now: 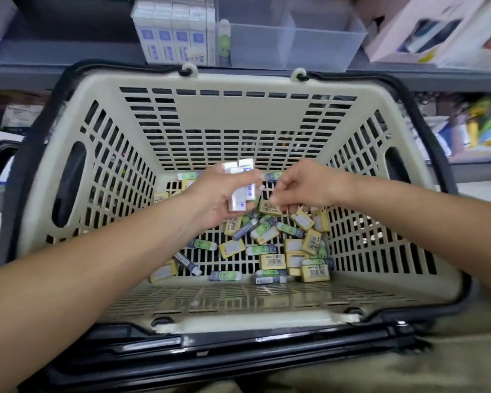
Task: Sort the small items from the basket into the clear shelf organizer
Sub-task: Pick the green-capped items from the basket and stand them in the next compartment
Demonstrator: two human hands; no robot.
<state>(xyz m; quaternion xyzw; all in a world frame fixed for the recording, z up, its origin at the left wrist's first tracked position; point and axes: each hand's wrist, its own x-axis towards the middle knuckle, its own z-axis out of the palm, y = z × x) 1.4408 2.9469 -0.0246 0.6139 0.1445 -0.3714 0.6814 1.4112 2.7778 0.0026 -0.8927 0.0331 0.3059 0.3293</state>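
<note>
Our left hand (216, 194) grips an uneven stack of white boxes (241, 194) above the basket (210, 117). Our right hand (298, 188) curls beside it, and we cannot tell whether it holds anything. Adding one more could topple the stack before it reaches the shelf organizer (295, 43).

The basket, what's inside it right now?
The basket holds loose yellow packs and green-and-white packs. The left hand grips white packs above them; whatever lies under it and the right hand is hidden.
</note>
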